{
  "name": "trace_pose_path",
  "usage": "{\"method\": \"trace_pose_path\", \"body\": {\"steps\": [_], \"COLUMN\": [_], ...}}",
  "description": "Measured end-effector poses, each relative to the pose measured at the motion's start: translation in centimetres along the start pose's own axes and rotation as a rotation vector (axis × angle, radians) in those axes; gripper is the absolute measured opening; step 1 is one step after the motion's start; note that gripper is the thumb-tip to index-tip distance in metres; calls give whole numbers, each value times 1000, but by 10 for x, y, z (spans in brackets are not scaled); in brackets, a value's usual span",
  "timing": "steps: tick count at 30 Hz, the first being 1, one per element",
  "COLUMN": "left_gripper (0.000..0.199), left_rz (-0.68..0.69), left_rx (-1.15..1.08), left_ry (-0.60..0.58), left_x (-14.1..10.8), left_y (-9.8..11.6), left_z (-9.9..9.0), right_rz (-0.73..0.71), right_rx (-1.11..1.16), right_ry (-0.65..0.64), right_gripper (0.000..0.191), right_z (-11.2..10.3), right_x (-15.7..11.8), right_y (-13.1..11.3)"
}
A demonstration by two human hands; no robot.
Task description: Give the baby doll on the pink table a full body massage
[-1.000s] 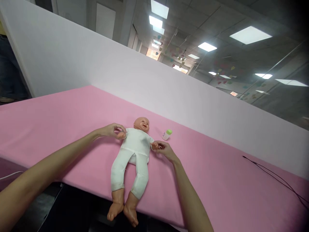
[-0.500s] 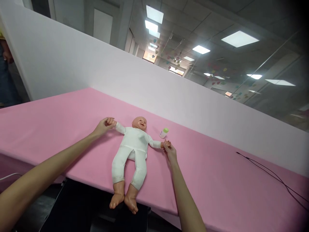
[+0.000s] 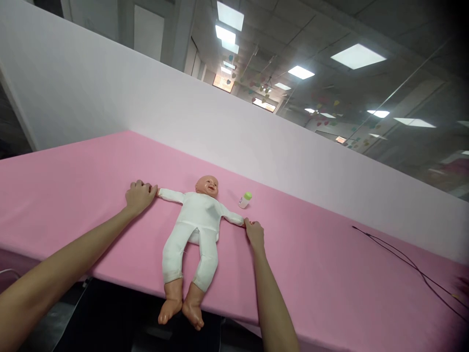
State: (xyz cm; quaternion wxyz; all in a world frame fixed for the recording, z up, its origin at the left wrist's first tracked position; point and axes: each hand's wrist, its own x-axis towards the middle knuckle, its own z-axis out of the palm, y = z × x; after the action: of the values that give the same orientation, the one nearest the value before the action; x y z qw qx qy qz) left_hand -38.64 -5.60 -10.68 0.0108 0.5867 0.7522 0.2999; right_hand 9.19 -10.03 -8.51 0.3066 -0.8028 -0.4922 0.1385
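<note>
A baby doll (image 3: pixel 201 210) in a white suit lies face up on the pink table (image 3: pixel 308 254), its arms stretched out sideways and its bare feet over the front edge. My left hand (image 3: pixel 140 196) is closed round the doll's hand at the left, which is mostly hidden. At the right, my right hand (image 3: pixel 254 233) grips the doll's other hand, also mostly covered by my fingers. A small bottle (image 3: pixel 245 200) with a green cap stands beyond my right hand, beside the doll's head.
Black cables (image 3: pixel 401 256) lie on the right part of the table. A white partition (image 3: pixel 234 132) runs along the back. At the lower left edge a white cord (image 3: pixel 10 271) shows.
My left hand has moved outward to the left, turned back up, and the doll's arm there is straighter. My right hand now covers more of the doll's hand. The view has shifted slightly.
</note>
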Motion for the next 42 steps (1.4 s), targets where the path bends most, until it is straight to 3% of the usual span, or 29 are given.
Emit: {"method": "trace_pose_path", "body": {"steps": [4, 6, 8, 10, 12, 15, 17, 19, 21, 23, 26, 32, 35, 37, 40, 42], "left_gripper": [48, 47, 43, 37, 37, 56, 71, 76, 75, 73, 72, 76, 74, 74, 73, 73], "left_rz": [67, 216, 392, 531, 582, 298, -17, -292, -473, -548, -571, -609, -577, -516, -343, -271], "left_rx": [-54, -191, -393, -627, -896, -1262, -1492, -1658, -1731, -1733, -1706, -1661, -1685, -1725, -1848, -1947], "left_ry": [131, 207, 210, 113, -162, -663, -984, -1119, -1064, -963, -921, -927, -932, -965, -1023, -929], "left_x": [-1, -8, -20, -35, -48, -55, -52, -46, -39, -33, -29, -33, -32, -33, -48, -71], "left_y": [9, 33, 74, 126, 180, 250, 284, 310, 328, 342, 359, 372, 364, 356, 340, 329], "left_z": [-5, -16, -29, -39, -40, -20, 3, 29, 53, 71, 88, 97, 83, 66, 37, 20], "right_rz": [34, 13, -61, -165, -258, -365, -425, -498, -586, -648, -638, -551, -592, -647, -707, -792], "right_rx": [-101, -128, -80, -4, 40, 23, -31, -87, -126, -158, -189, -181, -169, -65, 207, 260], "right_ry": [15, 90, 153, 142, 97, 90, 116, 149, 182, 204, 157, 46, 40, 79, 134, 115], "right_gripper": [61, 69, 67, 55, 43, 34, 35, 40, 46, 53, 62, 68, 63, 56, 56, 69], "right_z": [-7, -12, -17, -21, -23, -24, -22, -19, -14, -9, -3, -6, -11, -8, 8, 19], "right_x": [-8, -7, -2, 7, 18, 31, 38, 44, 50, 56, 65, 79, 77, 61, 8, -34], "right_y": [-5, -5, -8, -15, -24, -39, -45, -48, -46, -44, -40, -35, -39, -48, -72, -93]}}
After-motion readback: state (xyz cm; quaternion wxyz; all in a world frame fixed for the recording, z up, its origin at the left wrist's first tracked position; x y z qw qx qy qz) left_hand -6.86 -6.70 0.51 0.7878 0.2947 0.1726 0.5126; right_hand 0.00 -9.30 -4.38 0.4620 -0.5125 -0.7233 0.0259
